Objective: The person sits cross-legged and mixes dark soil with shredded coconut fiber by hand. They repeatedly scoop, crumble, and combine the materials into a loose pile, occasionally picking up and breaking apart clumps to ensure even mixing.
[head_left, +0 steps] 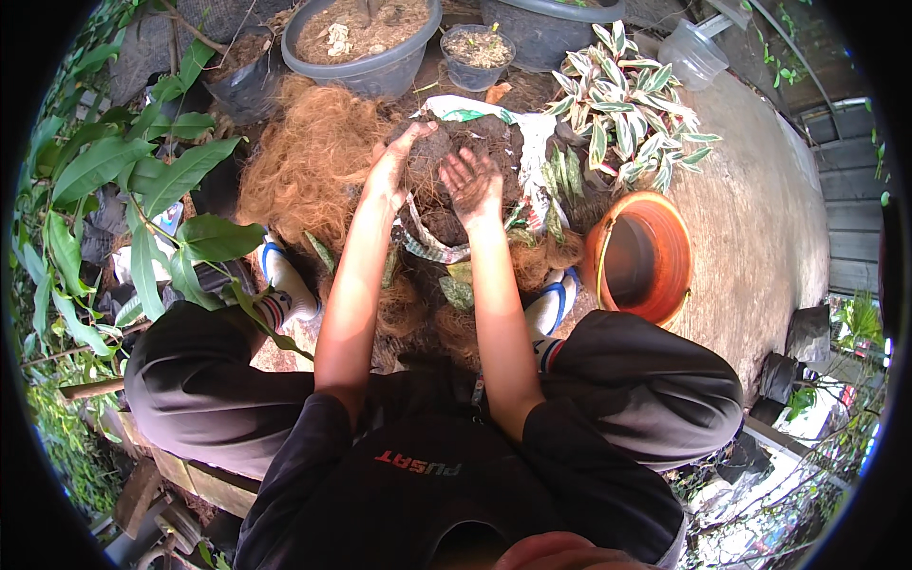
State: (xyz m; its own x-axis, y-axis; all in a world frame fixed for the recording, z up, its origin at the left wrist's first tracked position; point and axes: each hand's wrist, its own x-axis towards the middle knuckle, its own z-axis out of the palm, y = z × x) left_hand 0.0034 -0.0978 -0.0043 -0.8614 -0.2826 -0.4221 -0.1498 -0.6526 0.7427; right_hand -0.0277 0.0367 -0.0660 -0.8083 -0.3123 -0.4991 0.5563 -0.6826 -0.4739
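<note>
Dark lump of soil point(426, 157) sat between the person's two hands, over the mouth of a white plastic sack point(538, 142). More loose soil point(496, 136) lay in the sack, just to the right of the lump. The lump looked roundish, so I could not tell a long way along it.

It lay just to the right of the left hand point(389, 171), which was the nearer one and seemed to touch its side. The right hand point(472, 185) was on the lump's other side, a bit lower, with a small gap that I could not see clearly.

The left thumb stuck out near the top of the lump, but most of the left fingers were hidden, so I could not tell how tightly that hand held it. The right hand was wide, with its fingers spread and a little bent, its palm up and dirty, and I saw nothing in its grip.

Brown stringy fiber point(304, 161) lay in a heap to the left. An orange bucket point(686, 252) stood off to the right, near a striped leafy plant point(627, 109).
</note>
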